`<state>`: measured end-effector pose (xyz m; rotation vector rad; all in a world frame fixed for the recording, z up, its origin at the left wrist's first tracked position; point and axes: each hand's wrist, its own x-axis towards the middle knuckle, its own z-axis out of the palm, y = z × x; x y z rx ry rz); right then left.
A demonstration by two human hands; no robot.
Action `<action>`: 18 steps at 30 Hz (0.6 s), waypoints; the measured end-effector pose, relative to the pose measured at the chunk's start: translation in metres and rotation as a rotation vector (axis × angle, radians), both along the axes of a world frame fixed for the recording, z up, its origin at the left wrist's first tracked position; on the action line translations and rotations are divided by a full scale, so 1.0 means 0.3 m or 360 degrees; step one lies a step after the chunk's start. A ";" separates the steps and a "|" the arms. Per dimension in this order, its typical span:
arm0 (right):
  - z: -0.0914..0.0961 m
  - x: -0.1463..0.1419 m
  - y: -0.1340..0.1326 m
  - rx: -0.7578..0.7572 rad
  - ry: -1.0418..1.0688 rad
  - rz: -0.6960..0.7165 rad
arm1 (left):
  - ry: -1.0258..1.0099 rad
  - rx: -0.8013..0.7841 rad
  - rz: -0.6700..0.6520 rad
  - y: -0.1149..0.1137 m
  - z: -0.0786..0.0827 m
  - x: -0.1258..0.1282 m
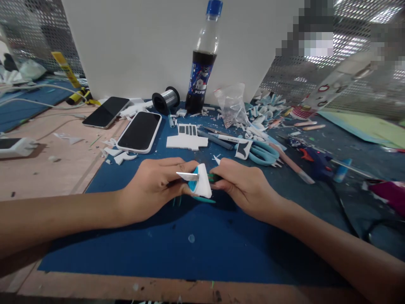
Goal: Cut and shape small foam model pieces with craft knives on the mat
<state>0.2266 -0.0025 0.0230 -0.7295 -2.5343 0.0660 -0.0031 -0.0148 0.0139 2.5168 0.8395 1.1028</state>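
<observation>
1 foam piece (203,182) sits between the 2 hands (153,188) (249,188).

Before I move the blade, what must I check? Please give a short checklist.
1. Left hand grip on small white foam wedge: ok, closed on it.
2. Right hand grip on green-handled silver blade: ok.
3. Blade tip clear of left fingers: not ok, it lies across them.
4. Blue cutting mat under the work: ok.
5. Dark cola bottle away from the arms: ok, upright at the back.
6. Blade edge touching the foam: cannot tell.
</observation>
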 end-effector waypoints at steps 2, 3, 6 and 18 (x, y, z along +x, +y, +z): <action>0.004 0.002 0.003 -0.0009 0.0008 0.0010 | -0.0042 -0.0055 -0.0014 0.001 -0.003 -0.005; 0.006 0.004 0.005 -0.0018 0.0015 0.0017 | -0.0058 -0.0077 -0.0011 0.003 -0.006 -0.007; 0.008 0.013 0.014 -0.0041 0.0035 0.0041 | -0.0113 -0.0079 0.0003 0.008 -0.016 -0.014; 0.014 0.021 0.012 -0.0149 -0.0029 0.0105 | 0.0113 0.0226 0.0014 -0.005 -0.009 -0.014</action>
